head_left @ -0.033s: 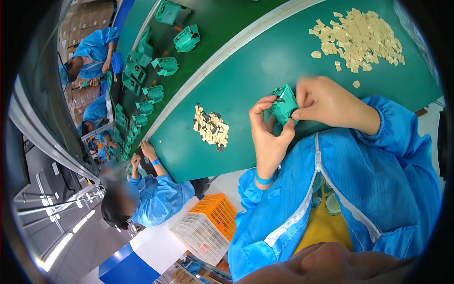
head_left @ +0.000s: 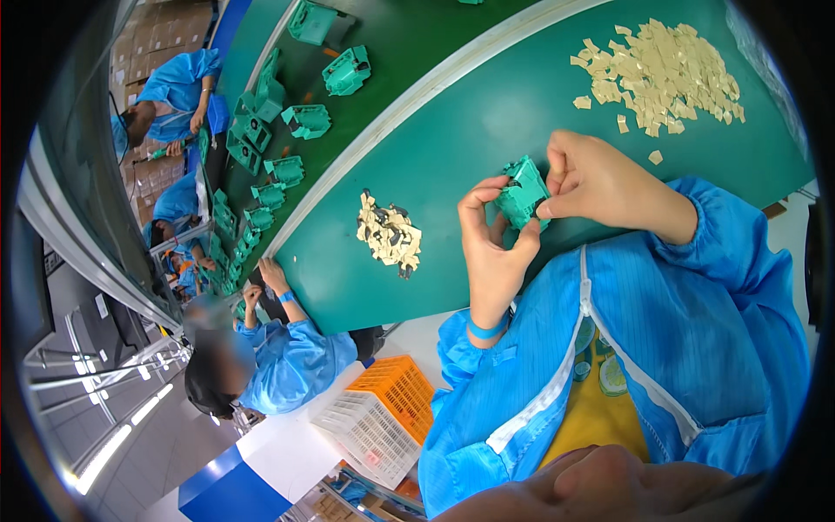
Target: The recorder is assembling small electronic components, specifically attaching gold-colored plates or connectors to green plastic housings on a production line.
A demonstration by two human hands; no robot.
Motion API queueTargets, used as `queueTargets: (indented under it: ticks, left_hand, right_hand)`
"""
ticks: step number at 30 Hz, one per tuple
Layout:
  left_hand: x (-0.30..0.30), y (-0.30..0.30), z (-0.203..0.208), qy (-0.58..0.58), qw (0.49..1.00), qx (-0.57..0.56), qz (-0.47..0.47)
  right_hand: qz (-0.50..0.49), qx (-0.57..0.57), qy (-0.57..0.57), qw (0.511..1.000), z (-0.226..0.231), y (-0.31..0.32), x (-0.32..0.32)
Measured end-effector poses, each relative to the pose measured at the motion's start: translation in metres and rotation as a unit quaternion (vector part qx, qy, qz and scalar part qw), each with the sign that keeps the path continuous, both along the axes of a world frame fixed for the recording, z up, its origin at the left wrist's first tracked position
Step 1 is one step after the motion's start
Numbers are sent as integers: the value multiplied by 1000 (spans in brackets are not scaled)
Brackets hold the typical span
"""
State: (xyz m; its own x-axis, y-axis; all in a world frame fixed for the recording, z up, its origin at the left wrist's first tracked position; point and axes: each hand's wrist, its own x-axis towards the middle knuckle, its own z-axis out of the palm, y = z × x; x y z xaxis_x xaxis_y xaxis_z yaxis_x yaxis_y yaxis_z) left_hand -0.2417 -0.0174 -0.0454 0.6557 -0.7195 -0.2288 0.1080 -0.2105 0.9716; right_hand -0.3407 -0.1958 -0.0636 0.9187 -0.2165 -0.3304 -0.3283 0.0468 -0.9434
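My left hand [head_left: 491, 252] and my right hand [head_left: 600, 183] together hold a small teal plastic part [head_left: 522, 196] just above the green table [head_left: 487, 113]. The left thumb and fingers clasp the part from the left and below. From the right, the fingertips of the other hand pinch its edge. A blue wristband sits on my left wrist, and both arms are in blue sleeves. A small pile of beige pieces with a few dark bits [head_left: 389, 235] lies on the table to the left of my hands.
A large pile of beige pieces [head_left: 661, 78] lies at the table's far right. Several teal parts [head_left: 287, 117] ride a dark green conveyor beyond a white strip. Other people in blue coats work along the left. An orange basket [head_left: 391, 391] and a white one [head_left: 357, 431] stand below the table.
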Motion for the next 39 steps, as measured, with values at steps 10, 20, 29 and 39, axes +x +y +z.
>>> queueTargets:
  ticks: [10,20,29,39]
  left_hand:
    - [30,-6,11,81,990,-111,-38]
    - [146,-142,30,-620,756,31,206]
    - [212,-175,-69,-548,832,56,74]
    - [42,-37,-47,-526,840,126,-45]
  right_hand:
    - [-55,262,-119,956,8,-7,12]
    - [-181,173,-122,960,-20,-9,-7]
    - [-33,182,-57,981,-21,-1,-1]
    - [28,-12,-84,996,-50,15,-5]
